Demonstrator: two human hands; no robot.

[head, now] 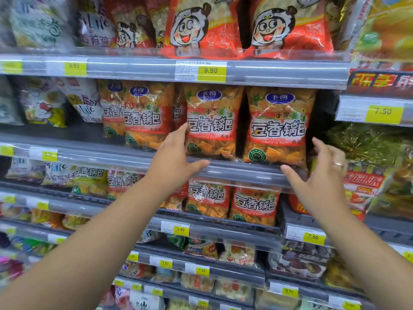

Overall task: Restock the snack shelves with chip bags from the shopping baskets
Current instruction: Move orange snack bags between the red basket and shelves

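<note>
Now: two orange chip bags (277,124) upright side by side on mid shelf (234,171), front row, more of same type to their left and on the shelf below. Left hand (176,157) open, fingertips touching left edge of the left bag (211,121), thumb over shelf rail. Right hand (321,175) open, fingers spread, just beside right bag's lower right corner; contact unclear. Ring (338,164) on right hand. Yellow price tag (211,71) reads 9.90 on the rail above.

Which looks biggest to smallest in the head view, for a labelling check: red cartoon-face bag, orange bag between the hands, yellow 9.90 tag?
1. Red cartoon-face bag, though cropped at the top.
2. Orange bag, close in size, so this order is unsure.
3. Yellow 9.90 tag, clearly smallest.
</note>
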